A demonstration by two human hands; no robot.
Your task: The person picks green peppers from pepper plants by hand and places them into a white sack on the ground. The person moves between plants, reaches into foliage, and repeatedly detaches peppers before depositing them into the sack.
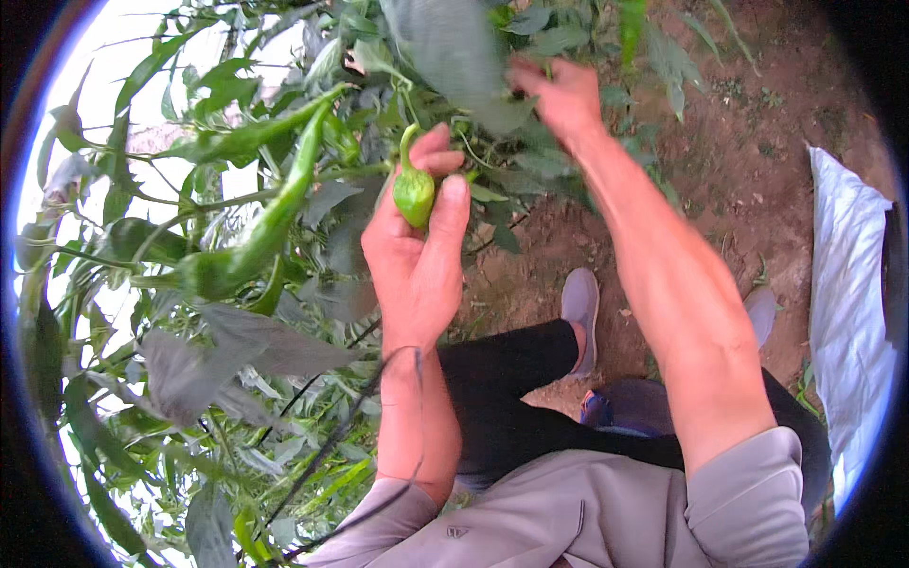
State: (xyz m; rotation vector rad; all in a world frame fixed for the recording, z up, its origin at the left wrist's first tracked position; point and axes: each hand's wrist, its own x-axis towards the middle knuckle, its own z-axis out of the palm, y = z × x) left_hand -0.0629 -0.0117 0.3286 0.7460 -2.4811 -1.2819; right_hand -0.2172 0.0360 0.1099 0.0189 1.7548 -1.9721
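In my left hand rests a small green pepper, its curved stem pointing up, between the thumb and the fingers. Further up and to the right, my right hand reaches among the leaves of the pepper plant. Its fingers are blurred and partly behind foliage, so what they grip is hidden. A large blurred leaf hangs between the two hands. Left of my left hand, a long green pepper runs diagonally among the stems.
Dense pepper foliage fills the left side, crossed by a dark cord. On the right lies brown soil with a white woven sack at the edge. A shoe and a dark rounded seat-like object are below me.
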